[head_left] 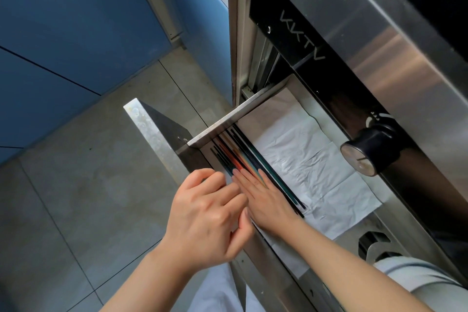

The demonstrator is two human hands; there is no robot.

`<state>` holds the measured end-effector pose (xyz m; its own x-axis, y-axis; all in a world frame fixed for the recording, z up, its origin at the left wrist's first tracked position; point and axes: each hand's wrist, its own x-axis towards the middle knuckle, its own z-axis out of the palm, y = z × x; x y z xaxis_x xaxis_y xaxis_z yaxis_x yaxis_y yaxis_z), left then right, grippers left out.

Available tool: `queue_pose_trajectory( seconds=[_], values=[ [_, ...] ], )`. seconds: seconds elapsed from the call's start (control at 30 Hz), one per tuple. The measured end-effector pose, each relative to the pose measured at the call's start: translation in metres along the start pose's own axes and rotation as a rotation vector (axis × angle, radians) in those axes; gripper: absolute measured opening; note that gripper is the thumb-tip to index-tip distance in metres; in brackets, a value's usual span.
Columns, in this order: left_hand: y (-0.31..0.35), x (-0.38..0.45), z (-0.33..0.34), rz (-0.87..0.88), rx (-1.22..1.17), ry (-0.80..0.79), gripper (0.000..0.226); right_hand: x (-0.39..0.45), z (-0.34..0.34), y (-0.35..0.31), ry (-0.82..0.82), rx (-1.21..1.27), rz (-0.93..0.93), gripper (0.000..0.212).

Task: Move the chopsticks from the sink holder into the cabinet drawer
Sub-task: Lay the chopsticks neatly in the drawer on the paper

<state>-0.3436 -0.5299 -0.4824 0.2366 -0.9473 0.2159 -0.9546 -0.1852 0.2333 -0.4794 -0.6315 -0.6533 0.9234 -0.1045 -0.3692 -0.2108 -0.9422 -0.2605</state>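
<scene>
Your flat right hand presses the chopsticks, running eleven-to-five in the drawer; your left hand curls beside, its hold unclear.

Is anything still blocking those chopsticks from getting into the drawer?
Nothing visible does. The chopsticks already lie inside the open drawer, along its left side beside the white paper liner. The right hand rests flat on them; the left hand is alongside.

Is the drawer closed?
No, the drawer is pulled out, with the chopsticks lying inside next to white paper.
</scene>
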Motion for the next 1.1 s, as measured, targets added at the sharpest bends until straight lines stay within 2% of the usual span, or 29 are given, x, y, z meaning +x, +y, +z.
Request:
queue_pose_trajectory(
  seconds=[0.17, 0.3, 0.7, 0.87, 1.1],
  values=[
    [0.000, 0.000, 0.000, 0.007, 0.004, -0.015, 0.034, 0.013, -0.013, -0.001, 0.040, 0.021, 0.026, 0.060],
    [0.001, 0.001, 0.000, -0.002, -0.015, 0.001, 0.034, -0.007, -0.013, 0.010, 0.089, 0.013, 0.120, 0.060],
    [0.000, 0.000, -0.001, 0.006, 0.014, -0.016, 0.036, -0.005, -0.010, 0.016, -0.057, -0.051, 0.182, 0.077],
    [0.001, 0.001, -0.002, -0.005, 0.009, -0.011, 0.036, -0.013, -0.008, 0.024, -0.068, -0.066, 0.206, 0.084],
    [0.001, 0.001, -0.001, -0.014, 0.007, -0.017, 0.036, -0.008, -0.011, 0.018, -0.013, -0.028, 0.255, 0.082]
  ],
)
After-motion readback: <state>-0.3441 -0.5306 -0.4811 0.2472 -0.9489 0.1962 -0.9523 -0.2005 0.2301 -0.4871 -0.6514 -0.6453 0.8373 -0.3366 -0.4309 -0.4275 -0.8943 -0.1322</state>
